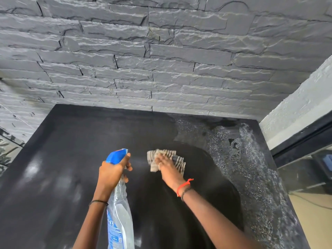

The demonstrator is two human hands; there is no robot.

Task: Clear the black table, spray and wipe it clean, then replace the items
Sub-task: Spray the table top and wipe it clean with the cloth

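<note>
Filling the lower frame: black table [71, 150], pushed up against a grey stone wall [161, 60] at twelve o'clock. Glistening with white spray droplets [248, 159] from one round to four o'clock, lying darker and smoother through the middle. Pressing flat near centre, fingers spread open: right hand [166, 165], pinning a striped cloth [170, 157] to the tabletop. Gripping just beside it at nine o'clock: left hand [112, 170], fingers wrapped tight round the neck of a clear spray bottle [119, 212], blue nozzle aiming toward twelve. Showing on the right wrist: red string band [185, 185].
</note>
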